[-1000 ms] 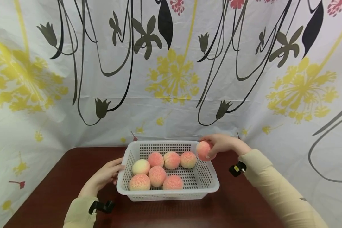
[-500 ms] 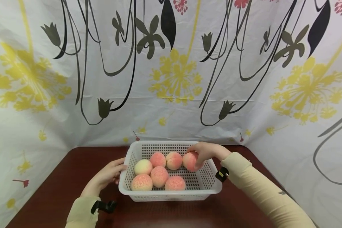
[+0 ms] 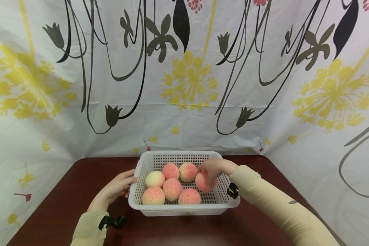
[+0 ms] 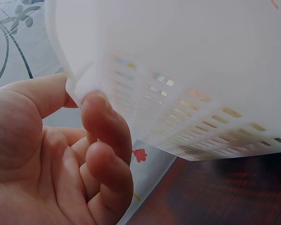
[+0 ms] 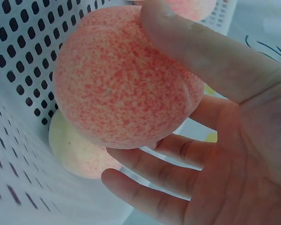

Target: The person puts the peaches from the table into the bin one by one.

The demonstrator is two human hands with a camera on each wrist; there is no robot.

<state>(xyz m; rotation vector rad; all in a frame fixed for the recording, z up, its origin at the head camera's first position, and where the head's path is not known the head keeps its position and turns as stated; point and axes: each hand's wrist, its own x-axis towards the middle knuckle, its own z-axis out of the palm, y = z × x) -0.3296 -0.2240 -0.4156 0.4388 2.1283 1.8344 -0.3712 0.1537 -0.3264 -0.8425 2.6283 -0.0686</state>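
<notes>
A white plastic basket [image 3: 184, 207] with perforated walls holds several pink-and-cream peaches [image 3: 172, 189]. My left hand [image 3: 118, 187] grips its left rim; in the left wrist view the fingertips [image 4: 100, 112] curl against the white plastic wall [image 4: 187, 37]. Over the basket's right half, my right hand [image 3: 216, 169] holds a reddish peach [image 3: 204, 181] from above. Seen from the right wrist, the thumb lies across this speckled peach [image 5: 126, 84], and the fingers reach around its other side. Behind it shows a paler peach [image 5: 77, 152], which the right hand hides in the head view.
The basket stands on a dark red-brown table [image 3: 89, 191]. Behind and beside the table hangs a white sheet [image 3: 184, 130] with printed flowers. Near each wrist sits a small black device, one by the left cuff [image 3: 112, 222] and one by the right cuff [image 3: 232, 190].
My right hand has carried its peach from the basket's right back corner leftward, then slightly toward me and lower. The left hand has stayed on the rim.
</notes>
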